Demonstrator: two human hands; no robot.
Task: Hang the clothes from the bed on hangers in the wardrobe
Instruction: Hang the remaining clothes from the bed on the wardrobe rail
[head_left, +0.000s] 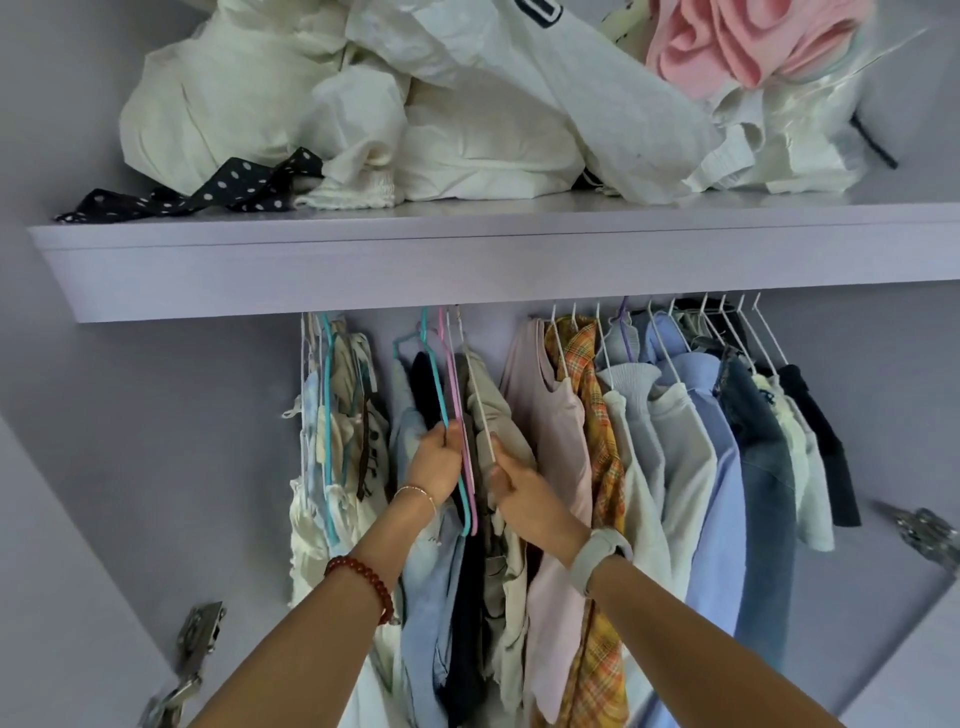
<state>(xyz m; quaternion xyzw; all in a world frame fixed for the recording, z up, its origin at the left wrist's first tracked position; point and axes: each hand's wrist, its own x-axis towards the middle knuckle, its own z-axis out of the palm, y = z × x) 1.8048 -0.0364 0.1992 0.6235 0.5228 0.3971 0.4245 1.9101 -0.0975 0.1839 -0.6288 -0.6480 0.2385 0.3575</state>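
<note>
Both forearms rise from the bottom of the frame, the left hand (434, 460) pinching a teal hanger (435, 384), the right hand (519, 486) gripping a white hanger (480, 405) at centre among hanging clothes (675, 441).

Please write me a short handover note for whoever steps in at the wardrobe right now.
Left hand grips the teal hanger and pink hanger low on their arms. Right hand pinches the white hanger beside them. All three hang among clothes in the middle of the row; I cannot tell whether they carry garments.
Done: many garments already hang in the wardrobe.
Left: the bed is out of view, so what remains there is unknown. A loose pile of clothes sits on the shelf above.
</note>
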